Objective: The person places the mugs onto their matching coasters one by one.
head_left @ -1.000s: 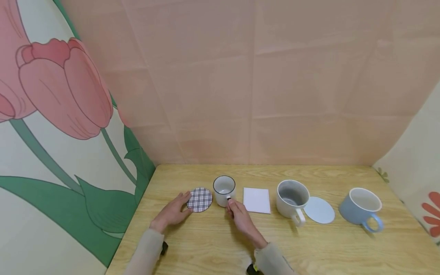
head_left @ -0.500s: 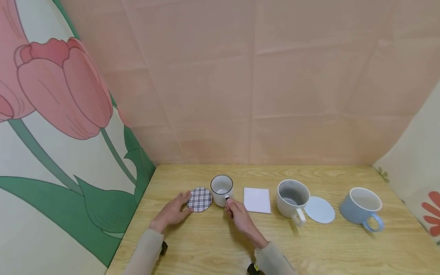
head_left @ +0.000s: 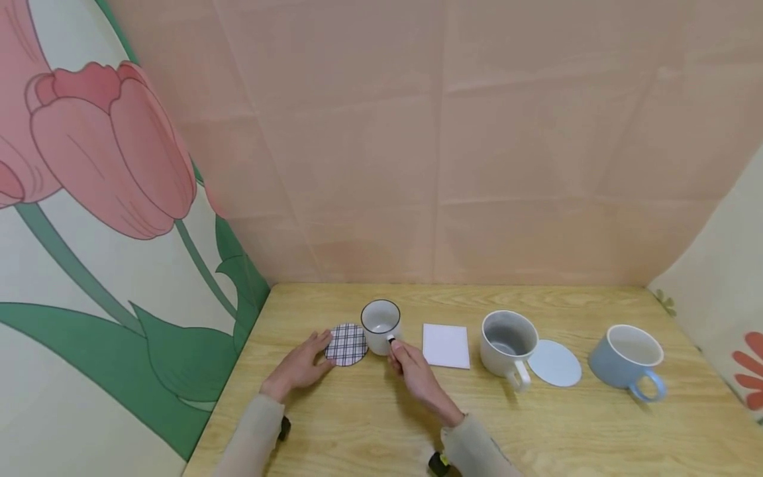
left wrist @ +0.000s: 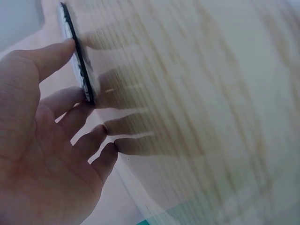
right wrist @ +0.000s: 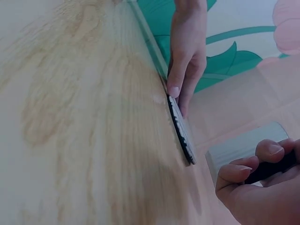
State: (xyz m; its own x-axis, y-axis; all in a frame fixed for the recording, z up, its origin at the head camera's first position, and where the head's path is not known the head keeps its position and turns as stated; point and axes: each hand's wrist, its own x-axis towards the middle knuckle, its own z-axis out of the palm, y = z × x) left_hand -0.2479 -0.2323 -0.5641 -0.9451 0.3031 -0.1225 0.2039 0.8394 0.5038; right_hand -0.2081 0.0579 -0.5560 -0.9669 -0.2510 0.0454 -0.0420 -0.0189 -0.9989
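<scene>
My right hand (head_left: 417, 377) grips the handle of a small white mug with a black rim (head_left: 380, 324). In the right wrist view, that mug (right wrist: 243, 146) appears raised a little off the table, its base beside the coaster's edge. Left of the mug, a round plaid coaster (head_left: 347, 346) lies on the table. My left hand (head_left: 298, 364) touches its left edge with thumb and fingertips, the fingers spread and relaxed. Seen edge-on in the left wrist view, the coaster (left wrist: 77, 56) shows a dark underside layer.
On the wooden table (head_left: 369, 424), a square white coaster (head_left: 446, 346) lies right of the mug. Farther right stand a larger white mug (head_left: 495, 361), a round pale-blue coaster (head_left: 556, 364) and a blue mug (head_left: 614, 368). A pink cloth (head_left: 381, 146) hangs behind.
My right hand has carried the small white mug leftward toward the plaid coaster, and its rim now sits slightly higher in the head view. The left hand has stayed at the coaster's edge.
</scene>
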